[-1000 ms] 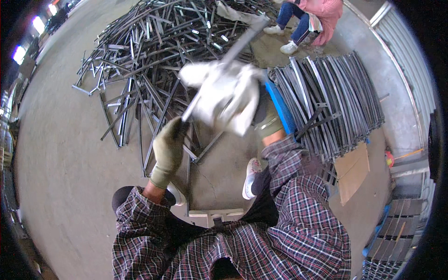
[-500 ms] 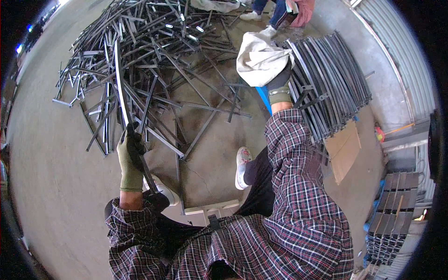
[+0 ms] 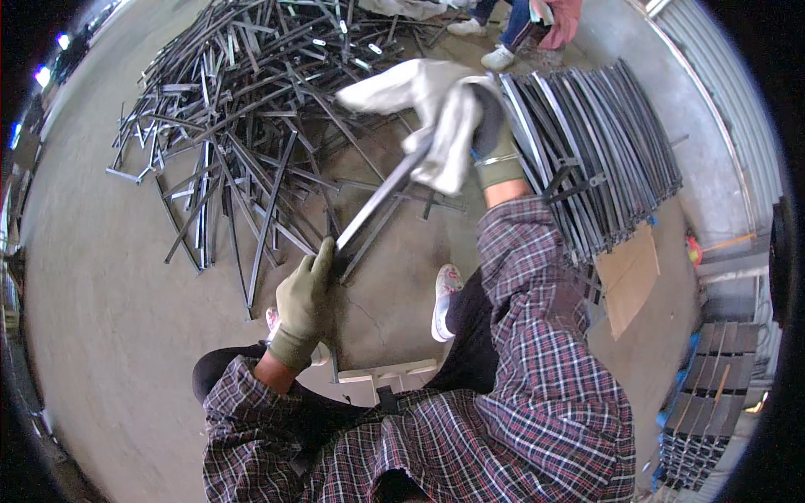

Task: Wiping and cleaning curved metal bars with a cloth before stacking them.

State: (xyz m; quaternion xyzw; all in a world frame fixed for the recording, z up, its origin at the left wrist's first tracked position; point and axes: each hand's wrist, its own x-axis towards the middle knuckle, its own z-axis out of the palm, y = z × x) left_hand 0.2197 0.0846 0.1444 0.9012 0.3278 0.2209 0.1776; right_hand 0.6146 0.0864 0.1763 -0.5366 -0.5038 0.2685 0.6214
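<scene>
Slim grey straight metal bar (image 3: 373, 210) slants left of the neat stack of dark metal bars (image 3: 591, 159), long axis rising toward the stack's far end. Olive-gloved left hand (image 3: 303, 300), farther from the stack, closed on the bar's near end. Olive-gloved right hand (image 3: 496, 144), just beside the stack, apart from the left, clutches crumpled white cloth (image 3: 457, 105) over the bar's far part; fingers hidden, can't tell whether they pinch the bar.
</scene>
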